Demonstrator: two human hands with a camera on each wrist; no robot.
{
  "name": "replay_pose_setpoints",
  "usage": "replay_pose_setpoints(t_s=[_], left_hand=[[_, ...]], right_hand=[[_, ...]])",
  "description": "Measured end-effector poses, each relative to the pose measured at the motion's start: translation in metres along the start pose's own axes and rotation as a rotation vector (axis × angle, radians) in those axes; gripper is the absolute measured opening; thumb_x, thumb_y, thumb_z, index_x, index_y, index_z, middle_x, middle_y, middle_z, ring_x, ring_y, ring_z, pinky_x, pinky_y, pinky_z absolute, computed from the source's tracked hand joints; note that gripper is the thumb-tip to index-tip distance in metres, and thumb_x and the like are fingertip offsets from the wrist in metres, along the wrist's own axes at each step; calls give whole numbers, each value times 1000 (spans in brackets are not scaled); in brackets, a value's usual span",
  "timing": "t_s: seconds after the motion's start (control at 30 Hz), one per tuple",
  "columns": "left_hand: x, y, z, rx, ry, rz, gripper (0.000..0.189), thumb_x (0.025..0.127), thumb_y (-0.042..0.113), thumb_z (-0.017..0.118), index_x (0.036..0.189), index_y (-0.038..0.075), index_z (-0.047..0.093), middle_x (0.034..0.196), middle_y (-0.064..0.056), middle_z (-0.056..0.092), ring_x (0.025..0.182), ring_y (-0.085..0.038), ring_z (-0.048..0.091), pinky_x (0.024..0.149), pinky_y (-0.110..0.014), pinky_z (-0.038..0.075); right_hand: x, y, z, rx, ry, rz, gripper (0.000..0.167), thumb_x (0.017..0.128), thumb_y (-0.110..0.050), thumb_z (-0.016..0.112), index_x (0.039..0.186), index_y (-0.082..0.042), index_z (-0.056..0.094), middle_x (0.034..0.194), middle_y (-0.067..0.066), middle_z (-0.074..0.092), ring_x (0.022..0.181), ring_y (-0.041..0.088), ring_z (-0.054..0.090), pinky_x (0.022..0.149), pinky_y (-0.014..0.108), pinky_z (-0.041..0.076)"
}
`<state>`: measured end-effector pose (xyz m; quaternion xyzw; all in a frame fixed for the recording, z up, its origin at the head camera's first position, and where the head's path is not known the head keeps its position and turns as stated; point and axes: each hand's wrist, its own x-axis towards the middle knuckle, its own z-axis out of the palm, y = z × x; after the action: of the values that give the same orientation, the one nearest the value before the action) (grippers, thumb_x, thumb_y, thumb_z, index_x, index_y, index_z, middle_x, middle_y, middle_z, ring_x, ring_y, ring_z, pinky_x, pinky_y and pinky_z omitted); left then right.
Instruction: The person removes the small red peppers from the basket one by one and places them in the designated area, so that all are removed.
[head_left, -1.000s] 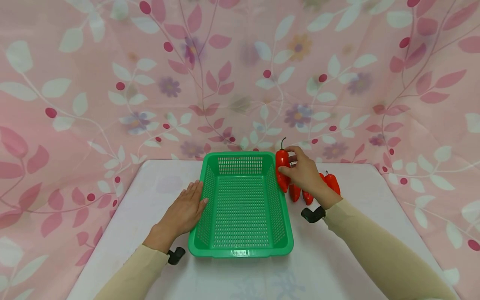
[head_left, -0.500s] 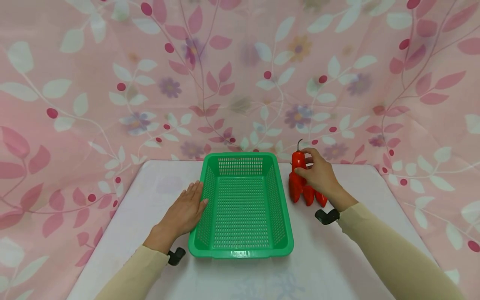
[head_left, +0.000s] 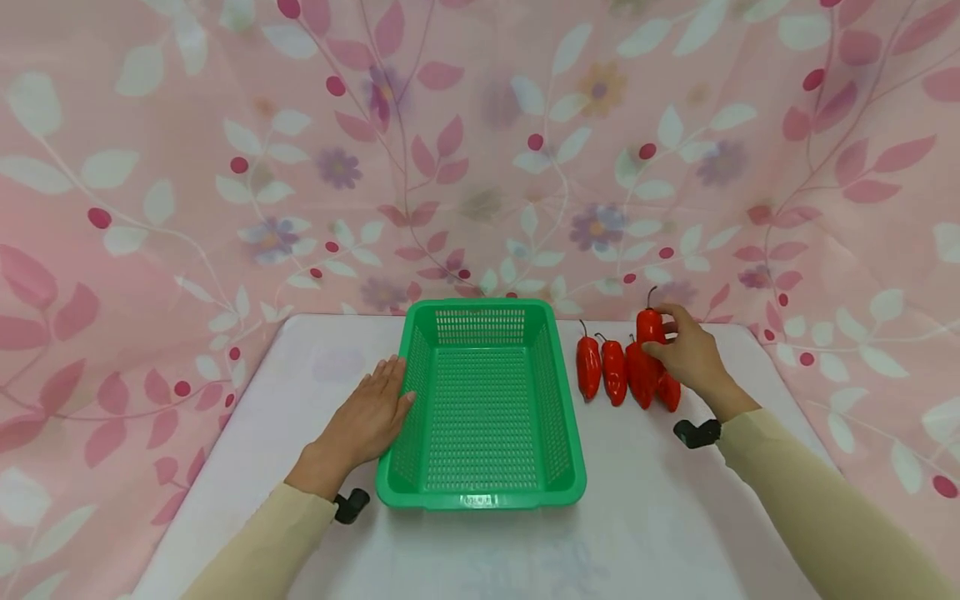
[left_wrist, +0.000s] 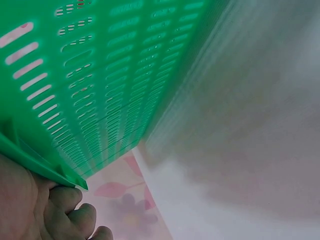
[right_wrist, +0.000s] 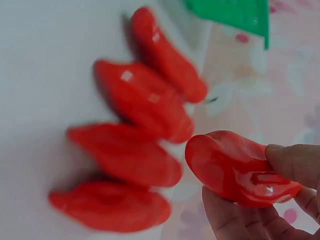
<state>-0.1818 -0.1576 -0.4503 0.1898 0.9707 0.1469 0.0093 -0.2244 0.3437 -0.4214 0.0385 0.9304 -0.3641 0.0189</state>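
Pinched upright between the thumb and fingers of my right hand is a glossy red chili pepper with a thin dark stem. It hangs over the right end of a row of several similar peppers lying on the table. In the right wrist view the held pepper is apart from the lying peppers. My left hand rests along the left rim of a green plastic basket, fingers straight. The left wrist view shows that hand against the basket's rim, beside its slotted wall.
The basket's perforated floor is bare. A white cloth covers the table, and a pink floral curtain hangs along its back edge. A small black camera is strapped at the right wrist.
My right hand has carried the chili pepper rightward, from beside the basket's right rim to the row's far end. The left peppers are now uncovered. My left hand stays at the rim.
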Motion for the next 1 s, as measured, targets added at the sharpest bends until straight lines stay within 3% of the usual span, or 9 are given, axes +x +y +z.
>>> replay_pose_setpoints(t_s=[0.43, 0.73, 1.0], left_hand=[[3, 1, 0, -5, -18, -13, 69, 115, 37, 41, 166, -5, 20, 173, -23, 23, 161, -44, 22, 128, -60, 24], [2, 1, -2, 2, -6, -10, 68, 114, 34, 43, 165, -6, 21, 172, -24, 24, 160, -44, 22, 128, -61, 25], [2, 1, -1, -3, -8, -22, 69, 114, 33, 45, 166, -5, 20, 172, -24, 24, 160, -44, 21, 128, -61, 24]], right_hand=[[3, 74, -22, -171, 4, 98, 78, 100, -21, 68, 162, 0, 26, 143, 41, 45, 116, 56, 57, 82, 56, 64], [6, 99, -17, -189, -24, 138, 77, 99, -20, 67, 160, 3, 26, 139, 41, 45, 115, 55, 57, 83, 56, 64], [12, 108, -13, -182, -58, 171, 77, 101, -21, 65, 161, 4, 24, 140, 41, 45, 115, 54, 58, 84, 54, 64]])
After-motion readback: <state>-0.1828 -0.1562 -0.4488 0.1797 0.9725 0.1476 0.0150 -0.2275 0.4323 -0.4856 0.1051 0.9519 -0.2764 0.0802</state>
